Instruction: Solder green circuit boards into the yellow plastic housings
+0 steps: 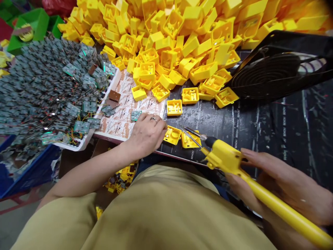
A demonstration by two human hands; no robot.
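My right hand is wrapped round a yellow soldering gun, whose thin metal tip points left over the bench. Below that tip lies an open yellow plastic case with small parts moulded inside. My left hand, a ring on one finger, has its fingers curled at the left side of another open yellow case; the fingertips are partly hidden. Just beyond the left knuckles rests a small green circuit board. Two more open cases, a nearer one and a farther one, sit behind.
A large heap of yellow cases fills the back. At left, a white tray is piled with wired circuit boards. A black fan stands at right on the black bench cover. Green bins are at far left.
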